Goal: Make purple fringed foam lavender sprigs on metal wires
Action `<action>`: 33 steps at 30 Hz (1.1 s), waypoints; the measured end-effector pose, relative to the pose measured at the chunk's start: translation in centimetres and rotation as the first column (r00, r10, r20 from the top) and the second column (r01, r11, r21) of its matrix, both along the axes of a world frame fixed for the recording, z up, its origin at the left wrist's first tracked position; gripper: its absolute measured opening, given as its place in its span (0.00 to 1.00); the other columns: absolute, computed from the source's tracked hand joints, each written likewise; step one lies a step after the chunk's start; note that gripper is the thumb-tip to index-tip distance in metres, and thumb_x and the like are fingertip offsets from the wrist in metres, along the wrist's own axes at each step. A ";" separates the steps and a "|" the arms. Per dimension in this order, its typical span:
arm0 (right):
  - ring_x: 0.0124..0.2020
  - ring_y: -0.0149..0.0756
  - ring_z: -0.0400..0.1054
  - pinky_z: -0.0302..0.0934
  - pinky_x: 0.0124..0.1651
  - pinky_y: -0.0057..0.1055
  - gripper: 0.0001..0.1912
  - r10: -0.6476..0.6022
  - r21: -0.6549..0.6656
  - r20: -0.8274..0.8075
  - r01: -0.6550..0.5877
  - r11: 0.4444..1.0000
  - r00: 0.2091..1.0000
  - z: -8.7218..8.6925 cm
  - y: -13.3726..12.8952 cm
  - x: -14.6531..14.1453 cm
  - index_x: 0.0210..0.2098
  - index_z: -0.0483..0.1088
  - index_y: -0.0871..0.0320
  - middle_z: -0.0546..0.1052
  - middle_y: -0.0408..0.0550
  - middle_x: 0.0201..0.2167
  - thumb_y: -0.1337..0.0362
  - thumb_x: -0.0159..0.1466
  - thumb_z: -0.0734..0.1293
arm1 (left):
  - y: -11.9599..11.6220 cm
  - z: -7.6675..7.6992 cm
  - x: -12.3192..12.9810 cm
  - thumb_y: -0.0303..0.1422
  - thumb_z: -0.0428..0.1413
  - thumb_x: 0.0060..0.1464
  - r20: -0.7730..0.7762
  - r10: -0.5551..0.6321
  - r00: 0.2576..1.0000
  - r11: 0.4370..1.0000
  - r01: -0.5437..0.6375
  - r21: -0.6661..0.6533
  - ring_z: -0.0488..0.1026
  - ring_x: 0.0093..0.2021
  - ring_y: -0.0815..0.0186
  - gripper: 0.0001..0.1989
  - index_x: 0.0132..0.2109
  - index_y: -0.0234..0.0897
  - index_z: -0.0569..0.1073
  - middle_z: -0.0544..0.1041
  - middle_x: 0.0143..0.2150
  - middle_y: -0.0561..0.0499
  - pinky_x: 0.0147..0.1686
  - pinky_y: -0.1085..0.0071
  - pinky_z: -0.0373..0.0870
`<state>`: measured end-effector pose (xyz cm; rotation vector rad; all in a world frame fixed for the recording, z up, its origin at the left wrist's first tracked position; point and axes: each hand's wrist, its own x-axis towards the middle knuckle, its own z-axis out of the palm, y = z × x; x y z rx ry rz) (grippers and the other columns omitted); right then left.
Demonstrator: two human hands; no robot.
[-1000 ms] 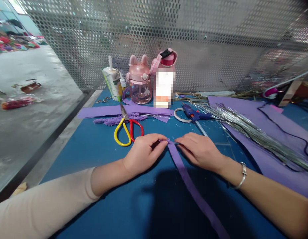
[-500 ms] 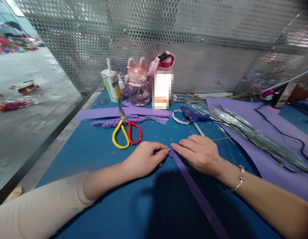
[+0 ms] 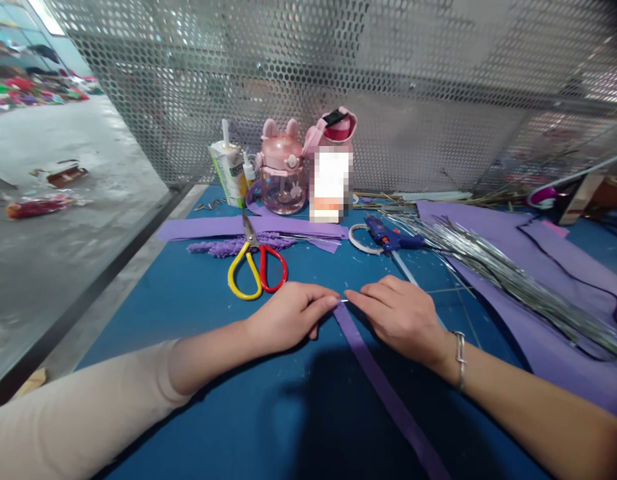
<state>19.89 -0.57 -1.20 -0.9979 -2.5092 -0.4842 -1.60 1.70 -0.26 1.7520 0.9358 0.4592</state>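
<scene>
A long narrow purple strip (image 3: 378, 377), which looks like crepe paper or thin felt, runs diagonally from between my hands toward the table's near edge. My left hand (image 3: 288, 317) is closed, thumb and forefinger pinching the strip's far end. A short piece of thin pale wire (image 3: 344, 301) crosses that end and reaches toward my right hand (image 3: 401, 317). The right fingers are bent together with the fingertips at the wire; their underside is hidden, so the grip itself is unclear. Scissors (image 3: 254, 249) with one yellow and one red handle lie beyond my left hand.
Past my right hand lies a blue glue gun (image 3: 383, 233). A bundle of thin wires (image 3: 508, 283) rests on purple sheets (image 3: 563, 267) at right. Behind the scissors are purple strips (image 3: 208, 228), a fuzzy purple stem (image 3: 213, 248), a drink carton (image 3: 229, 175) and a pink bottle (image 3: 282, 190).
The view has shifted slightly. My fingertips stay close together at the strip's end, where the short wire shows more clearly; the strip's near part has swung a little left.
</scene>
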 end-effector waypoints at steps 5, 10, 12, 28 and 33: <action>0.31 0.36 0.64 0.59 0.34 0.32 0.13 -0.050 -0.036 -0.038 0.049 0.998 0.998 -0.1 0.3 0.1 0.45 0.73 0.60 0.76 0.50 0.30 0.70 0.63 0.62 | 0.1 -0.7 0.3 0.42 0.46 0.59 0.178 0.259 0.949 0.966 -0.254 -0.051 0.64 0.17 0.74 0.23 0.58 0.38 0.63 0.73 0.26 0.53 0.18 0.78 0.62; 0.32 0.36 0.65 0.60 0.35 0.32 0.13 -0.045 -0.052 -0.068 0.042 0.998 0.997 -0.2 0.2 0.1 0.43 0.74 0.60 0.77 0.50 0.30 0.70 0.62 0.61 | 0.8 -0.9 0.1 0.41 0.50 0.56 0.285 0.447 0.848 0.894 -0.436 -0.104 0.57 0.16 0.77 0.12 0.37 0.35 0.69 0.69 0.26 0.55 0.15 0.80 0.54; 0.32 0.36 0.65 0.60 0.35 0.32 0.12 -0.051 -0.060 -0.071 0.046 0.997 0.996 -0.2 0.2 0.1 0.43 0.74 0.60 0.77 0.50 0.31 0.70 0.63 0.61 | 1.0 -0.8 -0.1 0.42 0.50 0.56 0.257 0.454 0.853 0.890 -0.444 -0.099 0.54 0.16 0.77 0.14 0.30 0.35 0.66 0.61 0.18 0.58 0.15 0.80 0.52; 0.29 0.35 0.64 0.58 0.34 0.32 0.11 -0.105 -0.132 -0.122 0.089 0.987 0.987 -0.4 0.5 0.1 0.40 0.75 0.59 0.76 0.48 0.28 0.68 0.63 0.61 | 1.0 -0.5 0.3 0.34 0.61 0.45 0.234 0.528 0.817 0.845 -0.477 -0.242 0.66 0.19 0.76 0.09 0.31 0.32 0.74 0.73 0.22 0.54 0.19 0.80 0.65; 0.29 0.35 0.63 0.57 0.34 0.32 0.11 -0.103 -0.130 -0.112 0.088 0.988 0.988 -0.5 0.4 0.2 0.40 0.75 0.59 0.76 0.48 0.29 0.68 0.63 0.61 | 1.3 -0.8 0.2 0.39 0.57 0.50 0.243 0.523 0.817 0.844 -0.457 -0.280 0.65 0.16 0.77 0.14 0.25 0.33 0.68 0.72 0.19 0.55 0.17 0.80 0.64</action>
